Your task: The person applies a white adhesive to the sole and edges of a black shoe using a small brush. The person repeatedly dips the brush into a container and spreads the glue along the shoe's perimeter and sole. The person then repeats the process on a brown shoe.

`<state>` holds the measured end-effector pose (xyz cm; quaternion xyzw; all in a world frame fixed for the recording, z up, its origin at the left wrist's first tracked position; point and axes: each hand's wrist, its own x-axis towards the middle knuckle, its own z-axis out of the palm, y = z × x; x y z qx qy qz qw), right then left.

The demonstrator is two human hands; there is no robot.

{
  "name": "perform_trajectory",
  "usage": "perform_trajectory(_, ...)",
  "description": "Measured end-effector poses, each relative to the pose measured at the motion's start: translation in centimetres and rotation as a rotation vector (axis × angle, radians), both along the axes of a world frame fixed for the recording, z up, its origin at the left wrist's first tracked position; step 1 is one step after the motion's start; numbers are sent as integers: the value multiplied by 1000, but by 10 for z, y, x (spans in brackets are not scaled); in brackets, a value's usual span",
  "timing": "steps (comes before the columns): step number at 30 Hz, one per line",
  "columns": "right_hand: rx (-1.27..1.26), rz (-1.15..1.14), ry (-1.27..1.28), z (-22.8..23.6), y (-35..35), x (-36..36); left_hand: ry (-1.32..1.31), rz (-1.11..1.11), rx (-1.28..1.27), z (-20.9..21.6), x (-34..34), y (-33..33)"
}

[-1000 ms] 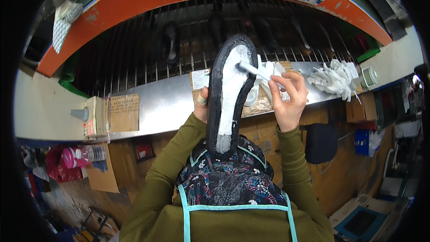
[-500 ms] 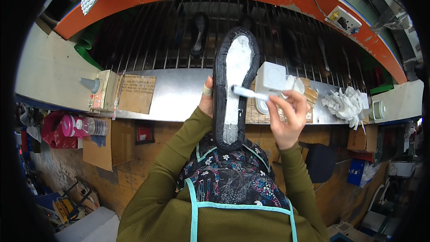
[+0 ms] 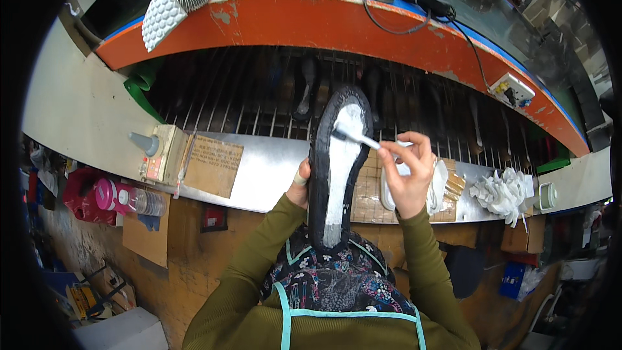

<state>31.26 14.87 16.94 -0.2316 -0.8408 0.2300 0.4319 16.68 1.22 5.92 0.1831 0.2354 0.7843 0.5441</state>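
Note:
A black shoe upper (image 3: 340, 162), sole side up, with a long white strip down its middle, stands slanted in front of me. My left hand (image 3: 300, 185) grips its left edge, thumb showing with a pale wrap on it; the other fingers are hidden behind the shoe. In my right hand (image 3: 409, 175) is a small white-handled brush (image 3: 363, 139), pinched between thumb and fingers. Its dark bristles touch the white strip near the upper part of the shoe. Behind my right hand a white container (image 3: 387, 196) is mostly hidden on the bench.
A metal ledge (image 3: 272, 162) runs across, with cardboard (image 3: 212, 165) and a control box (image 3: 165, 152) at left. Crumpled white tissue (image 3: 502, 194) lies at right. Beyond are metal bars (image 3: 259, 116) carrying dark shoes (image 3: 304, 87), under an orange beam (image 3: 291, 26).
The brush has moved up along the white strip toward the wider end of the shoe. My view has tilted, so the bench sits lower and more of the orange beam shows.

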Motion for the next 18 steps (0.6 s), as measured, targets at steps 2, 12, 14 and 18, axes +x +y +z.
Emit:
perform_trajectory(2, -2, -48, -3, 8, 13, -18, 1, 1, 8, -3, -7, -2)
perform_trajectory(12, -83, 153, -82, 26, 33, -75, -100, 46, -9, -3, -48, -20)
perform_trajectory(14, 9, 26, -78, 22, 35, -91, -101, 30, -34, -6, -58, -25)
perform_trajectory(18, 283, 9, -46, -1, 14, -103, -98, 110, -30, -21, -78, -32)
